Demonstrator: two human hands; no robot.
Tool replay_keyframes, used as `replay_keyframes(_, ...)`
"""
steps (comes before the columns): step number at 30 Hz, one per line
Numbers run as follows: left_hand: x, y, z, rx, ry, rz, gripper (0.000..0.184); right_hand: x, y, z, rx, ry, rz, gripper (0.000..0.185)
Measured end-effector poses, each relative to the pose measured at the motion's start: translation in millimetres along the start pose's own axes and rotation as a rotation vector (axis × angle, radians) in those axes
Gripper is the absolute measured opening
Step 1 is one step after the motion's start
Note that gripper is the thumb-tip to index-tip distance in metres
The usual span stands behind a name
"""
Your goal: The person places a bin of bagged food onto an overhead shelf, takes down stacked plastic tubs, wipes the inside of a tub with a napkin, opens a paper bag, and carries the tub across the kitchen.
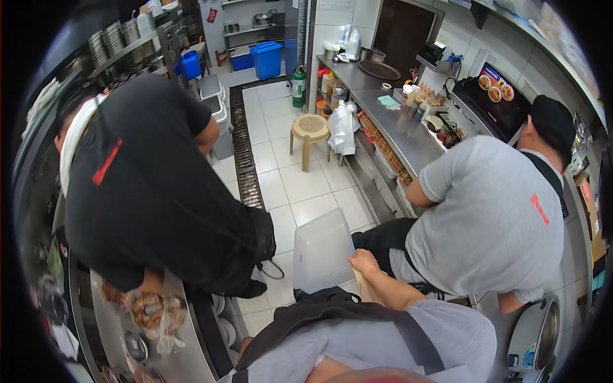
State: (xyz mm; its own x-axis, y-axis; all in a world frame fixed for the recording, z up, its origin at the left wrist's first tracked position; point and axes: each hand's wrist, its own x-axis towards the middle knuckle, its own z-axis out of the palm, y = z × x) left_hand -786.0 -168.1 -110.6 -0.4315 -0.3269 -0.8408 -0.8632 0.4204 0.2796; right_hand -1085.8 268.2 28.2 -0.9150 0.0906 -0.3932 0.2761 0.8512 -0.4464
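My right hand [363, 262] reaches forward with its fingers closed around the rim of a clear plastic container [319, 252]. The container is tilted, with the tiled floor showing through it. Below that hand hangs a tan strip [366, 286]; whether the fingers also hold it I cannot tell. My left hand is hidden, with only a bit of skin of that arm showing past my black apron [306, 316].
A person in black [147, 172] bends over a counter with bagged food [156, 313] at left. Another in grey [491, 210] stands close at right, beside a steel counter [402, 124]. Ahead are a stool [310, 129], a floor grate [246, 147] and a blue bin [265, 60].
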Motion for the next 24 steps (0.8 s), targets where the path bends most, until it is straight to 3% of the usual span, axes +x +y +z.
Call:
replay_keyframes(5,40.0,44.0,-27.7,-0.112,0.046,0.013,0.049,67.7,-33.4,-26.5,0.044,0.005,0.11,0.044)
replay_keyframes(13,89.2,119.9,-36.8,0.007,-0.064,0.039,0.048,214.0,-68.5,-36.3,0.005,0.02,0.173,0.046)
replay_keyframes(18,130.5,215.4,-65.2,0.058,-0.077,0.068,0.048,300.9,-92.7,-49.0,0.066,-0.061,0.24,0.045)
replay_keyframes(24,184.4,362.4,-130.5,0.036,0.001,0.133,0.047,417.9,-118.9,-85.7,0.006,-0.111,0.107,0.044)
